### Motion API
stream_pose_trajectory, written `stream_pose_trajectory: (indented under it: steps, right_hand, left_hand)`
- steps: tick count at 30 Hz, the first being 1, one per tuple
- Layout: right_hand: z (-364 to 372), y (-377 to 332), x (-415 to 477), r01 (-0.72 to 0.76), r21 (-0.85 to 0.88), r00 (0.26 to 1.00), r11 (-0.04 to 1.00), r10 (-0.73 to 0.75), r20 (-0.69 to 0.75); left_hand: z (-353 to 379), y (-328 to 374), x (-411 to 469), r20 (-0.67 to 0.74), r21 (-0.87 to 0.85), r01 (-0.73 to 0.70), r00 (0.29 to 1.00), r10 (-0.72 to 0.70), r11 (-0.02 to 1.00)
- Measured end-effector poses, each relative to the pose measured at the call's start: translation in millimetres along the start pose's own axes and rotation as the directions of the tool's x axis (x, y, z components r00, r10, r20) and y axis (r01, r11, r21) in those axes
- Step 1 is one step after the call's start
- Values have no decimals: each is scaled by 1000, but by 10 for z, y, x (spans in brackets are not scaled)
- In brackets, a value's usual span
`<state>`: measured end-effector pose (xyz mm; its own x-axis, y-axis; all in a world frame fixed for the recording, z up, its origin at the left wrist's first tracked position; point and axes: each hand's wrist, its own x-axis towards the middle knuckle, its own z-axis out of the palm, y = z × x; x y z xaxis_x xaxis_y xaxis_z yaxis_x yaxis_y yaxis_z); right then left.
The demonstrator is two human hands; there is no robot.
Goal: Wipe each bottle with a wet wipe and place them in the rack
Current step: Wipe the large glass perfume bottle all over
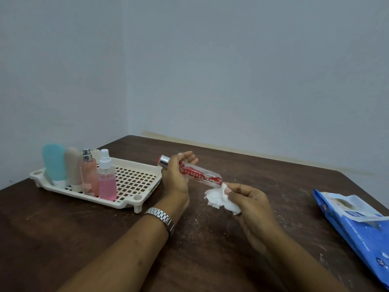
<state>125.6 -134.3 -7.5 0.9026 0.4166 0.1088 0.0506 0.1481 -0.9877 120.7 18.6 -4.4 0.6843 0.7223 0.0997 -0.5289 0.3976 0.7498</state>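
Forearms enter from the lower edge, the left one wearing a silver link wristwatch (161,217). The left hand (175,178) holds a slender clear bottle with red patterning and a silver cap (197,174) above the dark brown wooden table (263,165), gripping it near the cap. The right hand (252,205) pinches a crumpled white wet wipe (219,199) against the bottle's base.

**Orientation.** The bottle's long axis runs diagonally. The cap points up and left toward the cream perforated plastic rack (134,180), and the base points down and right into the wipe.

**Step.** Wiping appears to be under way at the base end. The next move probably calls for drawing the wipe along the body toward the cap while the left hand turns the bottle. The bottle would then be turned cap-up and set in the rack's bare right part.

**Rack contents.** Four containers stand at its left:
- a teal soft tube (54,161)
- a beige soft tube (72,167)
- a pink perfume bottle with a silver sprayer (89,175)
- a pink spray bottle with a white nozzle (107,182)

A blue wipe packet (357,220) lies at far right.
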Motion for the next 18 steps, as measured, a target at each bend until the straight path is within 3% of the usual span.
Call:
stream_pose_trajectory:
  steps: [4,8,12,18]
  right_hand:
    - [-21,-10,9,66,1,997,998,-66,-28]
    - [-88,-4,45,81,12,987,997,-79,-143]
    - [-171,24,106,63,-33,974,997,-69,-216]
    - [-115,18,74,68,30,981,997,-61,-184]
  left_hand:
    - [-6,-9,-20,15,41,45,999,-46,998]
    - [59,-6,-135,227,29,145,963,-147,989]
    - [100,-19,-209,358,31,156,920,-157,987]
    - [85,-68,-162,308,30,30,951,-38,999]
